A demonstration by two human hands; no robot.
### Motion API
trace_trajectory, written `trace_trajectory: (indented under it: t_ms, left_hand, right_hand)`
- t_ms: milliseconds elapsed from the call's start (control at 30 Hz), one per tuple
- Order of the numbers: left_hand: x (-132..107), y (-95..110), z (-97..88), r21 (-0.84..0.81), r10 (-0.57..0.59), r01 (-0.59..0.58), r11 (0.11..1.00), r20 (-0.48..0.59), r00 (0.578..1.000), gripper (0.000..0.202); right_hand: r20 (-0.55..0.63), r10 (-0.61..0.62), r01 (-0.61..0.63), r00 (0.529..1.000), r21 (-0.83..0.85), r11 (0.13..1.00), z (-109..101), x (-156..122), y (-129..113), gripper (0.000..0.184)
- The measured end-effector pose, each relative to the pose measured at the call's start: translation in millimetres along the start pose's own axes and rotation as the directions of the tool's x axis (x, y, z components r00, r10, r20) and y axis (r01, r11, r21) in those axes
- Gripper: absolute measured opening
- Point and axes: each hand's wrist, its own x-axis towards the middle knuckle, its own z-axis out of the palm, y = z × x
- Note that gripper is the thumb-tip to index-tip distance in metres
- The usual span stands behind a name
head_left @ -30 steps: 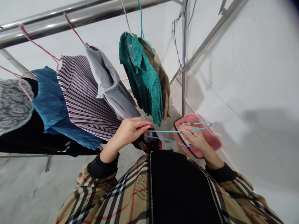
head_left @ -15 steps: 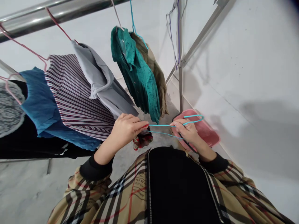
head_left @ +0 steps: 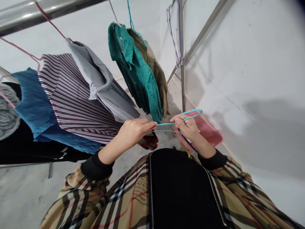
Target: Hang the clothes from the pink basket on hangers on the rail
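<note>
- Turquoise wire hanger (head_left: 166,124) spans the gap between your hands, its long axis lying across your body, thin and bent, its loop jutting past your right hand (head_left: 187,127).
- Your right hand closes around the wires, thumb and fingers pressed together.
- Your left hand (head_left: 135,133) pinches the opposite end at the fingertips, beside a small red sliver.
- Dark red patterned cloth (head_left: 149,143) hangs just below that hand.
- Pink plastic basket (head_left: 213,136) lies beneath your right hand.

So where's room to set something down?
Grey floor shows at lower left, between the black garment and the plaid left sleeve. A narrow strip lies between the red-patterned cloth and the pink basket. It's crowded by the left hand, right hand, and the striped shirt.
</note>
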Motion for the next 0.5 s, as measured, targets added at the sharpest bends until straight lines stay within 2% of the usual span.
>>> trace_trajectory:
  t_ms: [67, 100, 133, 167, 200, 233, 267, 300, 333, 367, 400, 433, 500]
  left_hand:
    - [-0.8, -1.7, 0.9, -0.004, -0.036, 0.036, 0.999, -0.038, 0.999, 0.033]
    - [-1.9, -2.4, 0.5, -0.016, -0.065, 0.064, 0.998, -0.073, 0.995, 0.033]
    - [-3.2, -2.8, -0.5, -0.034, -0.099, 0.096, 0.995, -0.112, 0.989, 0.033]
    - [-4.7, -2.8, -1.9, -0.056, -0.137, 0.129, 0.990, -0.156, 0.978, 0.032]
    - [-6.3, -2.2, -3.6, -0.080, -0.173, 0.160, 0.984, -0.196, 0.965, 0.032]
    - [-7.7, -1.0, -5.5, -0.101, -0.207, 0.188, 0.977, -0.229, 0.951, 0.032]
    - [-8.9, 0.7, -7.4, -0.115, -0.234, 0.211, 0.971, -0.257, 0.938, 0.031]
    - [-9.5, 3.0, -9.0, -0.121, -0.249, 0.223, 0.967, -0.279, 0.928, 0.030]
    - [-9.7, 5.6, -10.2, -0.121, -0.253, 0.227, 0.966, -0.296, 0.921, 0.029]
    - [-9.2, 8.6, -11.0, -0.115, -0.251, 0.226, 0.967, -0.311, 0.917, 0.028]
    - [-8.1, 11.9, -11.4, -0.107, -0.245, 0.221, 0.969, -0.325, 0.914, 0.027]
    - [-6.4, 15.4, -11.3, -0.102, -0.235, 0.213, 0.972, -0.337, 0.912, 0.026]
    - [-2.1, 23.2, -10.3, -0.105, -0.208, 0.182, 0.978, -0.344, 0.916, 0.025]
  right_hand:
    - [-0.079, -0.059, 0.054, 0.995, -0.069, 0.996, 2.4, 0.4, -2.4, 0.040]
    - [-0.172, -0.105, 0.085, 0.979, -0.119, 0.989, 3.7, -1.2, -2.1, 0.038]
    - [-0.289, -0.158, 0.111, 0.944, -0.174, 0.978, 5.2, -4.4, -0.5, 0.038]
    - [-0.404, -0.212, 0.128, 0.890, -0.225, 0.966, 7.1, -9.1, 2.7, 0.038]
    - [-0.487, -0.253, 0.138, 0.836, -0.260, 0.956, 9.8, -15.0, 7.6, 0.034]
    - [-0.514, -0.272, 0.146, 0.814, -0.273, 0.951, 13.7, -21.4, 13.9, 0.027]
    - [-0.482, -0.263, 0.150, 0.836, -0.261, 0.954, 18.8, -27.9, 21.3, 0.019]
    - [-0.391, -0.221, 0.139, 0.894, -0.228, 0.964, 25.5, -33.6, 29.2, 0.015]
    - [-0.256, -0.146, 0.098, 0.956, -0.191, 0.977, 33.7, -37.9, 37.2, 0.014]
    - [-0.101, -0.039, 0.021, 0.994, -0.170, 0.985, 43.0, -40.4, 44.6, 0.017]
    - [0.036, 0.077, -0.070, 0.996, -0.176, 0.982, 53.0, -41.1, 51.1, 0.022]
    - [0.134, 0.184, -0.154, 0.974, -0.203, 0.967, 63.1, -39.9, 56.3, 0.027]
    - [0.210, 0.320, -0.258, 0.924, -0.276, 0.926, 81.1, -33.0, 63.2, 0.032]
